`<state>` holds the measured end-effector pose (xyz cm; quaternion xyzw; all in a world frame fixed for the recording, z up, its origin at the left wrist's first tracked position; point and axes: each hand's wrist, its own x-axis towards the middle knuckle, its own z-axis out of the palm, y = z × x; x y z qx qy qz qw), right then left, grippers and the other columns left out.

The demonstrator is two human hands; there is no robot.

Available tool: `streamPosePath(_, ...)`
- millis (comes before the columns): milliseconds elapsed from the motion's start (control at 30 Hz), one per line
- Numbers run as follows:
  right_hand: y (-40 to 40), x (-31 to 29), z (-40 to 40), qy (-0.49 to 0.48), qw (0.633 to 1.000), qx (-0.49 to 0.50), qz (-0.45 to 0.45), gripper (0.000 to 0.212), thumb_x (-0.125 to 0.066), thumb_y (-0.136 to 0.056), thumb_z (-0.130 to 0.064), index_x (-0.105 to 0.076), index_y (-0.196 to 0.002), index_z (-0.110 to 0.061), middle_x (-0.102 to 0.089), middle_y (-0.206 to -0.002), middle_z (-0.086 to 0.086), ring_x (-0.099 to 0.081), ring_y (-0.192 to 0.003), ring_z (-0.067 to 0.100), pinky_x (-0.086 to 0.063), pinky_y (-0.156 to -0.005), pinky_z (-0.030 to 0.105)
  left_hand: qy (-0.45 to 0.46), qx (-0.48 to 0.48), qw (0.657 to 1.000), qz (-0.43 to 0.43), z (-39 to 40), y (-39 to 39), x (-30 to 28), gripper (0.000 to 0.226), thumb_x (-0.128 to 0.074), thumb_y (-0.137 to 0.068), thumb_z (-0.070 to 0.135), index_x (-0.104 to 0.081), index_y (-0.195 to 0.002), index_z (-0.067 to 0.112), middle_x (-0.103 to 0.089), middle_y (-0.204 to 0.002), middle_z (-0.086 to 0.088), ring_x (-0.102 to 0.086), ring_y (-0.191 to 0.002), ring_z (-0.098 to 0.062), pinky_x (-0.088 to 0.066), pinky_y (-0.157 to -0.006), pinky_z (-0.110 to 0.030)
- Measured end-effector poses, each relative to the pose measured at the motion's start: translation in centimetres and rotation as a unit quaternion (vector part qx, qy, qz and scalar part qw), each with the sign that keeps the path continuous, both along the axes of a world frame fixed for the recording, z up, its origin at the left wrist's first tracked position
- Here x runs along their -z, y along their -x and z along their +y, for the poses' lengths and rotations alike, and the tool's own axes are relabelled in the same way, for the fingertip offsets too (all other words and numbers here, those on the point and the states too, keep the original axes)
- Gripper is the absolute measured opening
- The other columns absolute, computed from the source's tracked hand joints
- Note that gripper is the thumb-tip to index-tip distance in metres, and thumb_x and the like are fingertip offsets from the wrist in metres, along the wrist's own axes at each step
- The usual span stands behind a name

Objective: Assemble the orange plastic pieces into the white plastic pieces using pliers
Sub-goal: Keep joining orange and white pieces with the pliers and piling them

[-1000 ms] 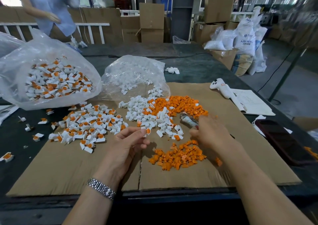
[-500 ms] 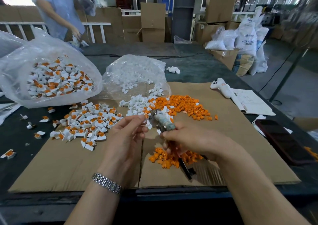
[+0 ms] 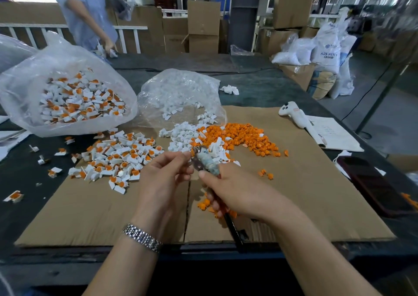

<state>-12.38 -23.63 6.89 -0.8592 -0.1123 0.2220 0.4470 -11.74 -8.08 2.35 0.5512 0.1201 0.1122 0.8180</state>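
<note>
Pliers (image 3: 207, 163), nose blurred, gripped by right hand (image 3: 235, 189); left hand (image 3: 166, 175) pinches there.

left hand (image 3: 166, 178): bare forearm, no sleeve | left wrist: silver metal link watch band (image 3: 142, 237) | right hand (image 3: 235, 190): bare forearm, nothing worn

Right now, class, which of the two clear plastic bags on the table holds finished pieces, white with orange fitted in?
The left bag: its pieces show orange centres. The middle bag holds only plain white pieces.
</note>
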Motion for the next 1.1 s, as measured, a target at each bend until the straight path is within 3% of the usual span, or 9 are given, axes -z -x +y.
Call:
streamPosePath(100,0.2,0.8,0.6,0.054,0.996,0.032,-0.070,0.037,-0.043,-0.104,-0.047,-0.050,-0.081,-0.018,-0.059,-0.070,0.002,-0.057,-0.054,0.016,-0.056,-0.063,0.041,-0.006,-0.007,1.000,0.003,-0.1,-0.1,0.0,0.019,-0.077,-0.087,0.005,-0.078,-0.070,0.013,-0.071,-0.069,-0.007,-0.066,-0.061,-0.012,-0.054,-0.055,-0.018)
streamPosePath(233,0.0,1.8,1.0,0.098,0.984,0.051,-0.142,0.034,-0.046,-0.103,-0.049,-0.044,-0.077,-0.027,-0.053,-0.073,-0.004,-0.050,-0.062,0.010,-0.032,-0.050,0.026,-0.004,-0.012,1.000,0.009,-0.2,-0.1,0.2,0.023,-0.079,-0.086,0.006,-0.079,-0.065,0.016,-0.071,-0.068,-0.007,-0.067,-0.061,-0.012,-0.054,-0.055,-0.018)
streamPosePath(400,-0.2,1.0,-0.1,0.059,0.997,0.017,-0.042,0.046,-0.042,-0.101,-0.056,-0.054,-0.080,-0.018,-0.062,-0.063,0.001,-0.061,-0.050,0.012,-0.054,-0.056,0.031,0.004,0.001,0.999,0.031,0.0,0.1,0.6,0.009,-0.076,-0.088,0.011,-0.077,-0.080,0.010,-0.073,-0.070,-0.008,-0.068,-0.062,-0.013,-0.056,-0.057,-0.019)
streamPosePath(533,-1.9,0.3,-2.6,0.146,0.985,0.035,-0.085,0.054,-0.037,-0.096,-0.070,-0.059,-0.094,-0.020,-0.069,-0.086,0.001,-0.065,-0.073,0.015,-0.055,-0.068,0.033,-0.132,-0.052,0.988,0.055,1.7,0.5,1.4,0.011,-0.073,-0.095,0.024,-0.078,-0.088,0.017,-0.074,-0.077,-0.005,-0.067,-0.061,-0.006,-0.055,-0.053,-0.021)
streamPosePath(600,-3.4,0.6,-4.2,0.210,0.963,0.084,-0.147,0.051,-0.037,-0.097,-0.068,-0.055,-0.104,-0.021,-0.064,-0.094,-0.001,-0.061,-0.080,0.013,-0.050,-0.067,0.032,-0.281,-0.125,0.949,0.064,2.8,0.6,1.9,0.012,-0.070,-0.097,0.027,-0.078,-0.088,0.024,-0.075,-0.083,-0.001,-0.063,-0.062,-0.002,-0.049,-0.054,-0.019)
streamPosePath(733,-6.3,2.1,-6.5,0.354,0.904,0.158,-0.182,0.060,-0.041,-0.096,-0.067,-0.055,-0.116,-0.012,-0.058,-0.117,0.012,-0.055,-0.107,0.031,-0.049,-0.092,0.045,-0.479,-0.222,0.846,0.079,4.2,0.2,2.0,0.021,-0.065,-0.100,0.022,-0.074,-0.119,0.021,-0.062,-0.126,-0.006,-0.049,-0.070,0.003,-0.036,-0.059,-0.022)
streamPosePath(833,-7.3,3.6,-7.4,0.414,0.869,0.179,-0.204,0.061,-0.044,-0.097,-0.064,-0.055,-0.121,-0.009,-0.056,-0.123,0.016,-0.053,-0.116,0.035,-0.044,-0.094,0.047,-0.516,-0.187,0.835,0.038,3.6,-0.5,1.6,0.025,-0.065,-0.099,0.021,-0.070,-0.124,0.021,-0.056,-0.120,-0.003,-0.054,-0.074,-0.005,-0.043,-0.068,-0.026)
streamPosePath(900,-7.6,4.5,-7.7,0.437,0.852,0.184,-0.222,0.062,-0.043,-0.097,-0.064,-0.055,-0.122,-0.008,-0.054,-0.124,0.016,-0.052,-0.116,0.034,-0.043,-0.093,0.047,-0.554,-0.128,0.823,0.011,2.4,-1.5,1.5,0.018,-0.063,-0.100,0.023,-0.071,-0.116,0.022,-0.058,-0.113,0.003,-0.057,-0.075,-0.004,-0.040,-0.065,-0.018)
streamPosePath(1100,-8.3,5.9,-7.8,0.454,0.840,0.189,-0.228,0.061,-0.041,-0.098,-0.062,-0.051,-0.125,-0.009,-0.049,-0.129,0.016,-0.047,-0.119,0.034,-0.041,-0.093,0.048,-0.680,-0.048,0.732,0.022,-0.1,-5.3,1.9,0.024,-0.061,-0.102,0.025,-0.067,-0.124,0.018,-0.063,-0.116,-0.006,-0.061,-0.091,-0.020,-0.048,-0.074,-0.030)
